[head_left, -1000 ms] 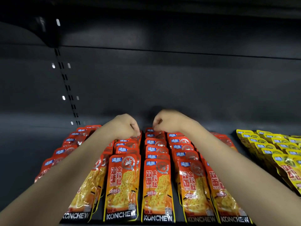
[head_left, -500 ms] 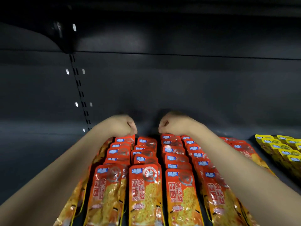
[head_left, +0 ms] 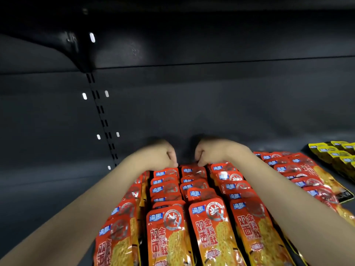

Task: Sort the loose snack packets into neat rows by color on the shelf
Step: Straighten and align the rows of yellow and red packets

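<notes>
The dark shelf point(head_left: 48, 189) has plenty of bare floor on its left side, running from the slotted upright point(head_left: 104, 123) out to the picture's edge, and a strip of bare floor also lies behind the packets, up to the back panel point(head_left: 211, 102). Overhead, the underside of the next shelf closes in, with a bracket point(head_left: 76, 47) at upper left. Both forearms reach in from below and meet at the far end of the red packets point(head_left: 211, 227). The left hand point(head_left: 159, 154) is curled knuckles-up, its fingertips pinching down at the top edge of the rearmost packet in one middle row; the right hand point(head_left: 211, 152) mirrors it just beside, fingers bent and pinching the rear packet of the next row. The two hands are near each other but apart. The red packets lie overlapped like shingles in about six rows, the outer ones partly hidden under the arms, so I cannot count single packets. At far right, apart from the red, the yellow packets point(head_left: 334, 154) lie in two visible rows, cut off by the frame
</notes>
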The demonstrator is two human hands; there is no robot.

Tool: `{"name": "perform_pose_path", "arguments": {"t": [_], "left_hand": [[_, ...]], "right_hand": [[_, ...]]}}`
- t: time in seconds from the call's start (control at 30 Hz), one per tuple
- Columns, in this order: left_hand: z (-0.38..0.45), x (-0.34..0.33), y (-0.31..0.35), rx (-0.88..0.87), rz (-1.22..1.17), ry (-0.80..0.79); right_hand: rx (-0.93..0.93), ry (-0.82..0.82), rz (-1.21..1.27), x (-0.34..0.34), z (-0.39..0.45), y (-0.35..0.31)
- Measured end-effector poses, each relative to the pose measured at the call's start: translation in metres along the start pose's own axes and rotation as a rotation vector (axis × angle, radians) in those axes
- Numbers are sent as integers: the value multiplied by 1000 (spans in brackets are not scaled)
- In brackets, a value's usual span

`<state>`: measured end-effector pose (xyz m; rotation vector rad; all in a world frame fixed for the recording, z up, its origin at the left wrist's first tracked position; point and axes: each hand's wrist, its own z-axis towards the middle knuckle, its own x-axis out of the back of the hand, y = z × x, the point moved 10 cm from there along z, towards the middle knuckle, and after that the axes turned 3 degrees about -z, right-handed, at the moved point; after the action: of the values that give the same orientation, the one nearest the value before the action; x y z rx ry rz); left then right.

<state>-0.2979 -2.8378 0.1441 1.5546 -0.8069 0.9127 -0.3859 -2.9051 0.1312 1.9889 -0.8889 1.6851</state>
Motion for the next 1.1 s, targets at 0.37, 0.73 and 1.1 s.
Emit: {"name": "perform_pose_path", "arguments": {"t": [0.37,0.73,1.1], "left_hand": [[10,-44,6,45,95,-181],[13,-32,7,93,-73,-29],[19,-27,6,82,-104,-14]], "right_hand": [[75,-97,12,-13,5,-3],[129,0,14,1,14,-2],[113,25,18,2,16,-3]]}}
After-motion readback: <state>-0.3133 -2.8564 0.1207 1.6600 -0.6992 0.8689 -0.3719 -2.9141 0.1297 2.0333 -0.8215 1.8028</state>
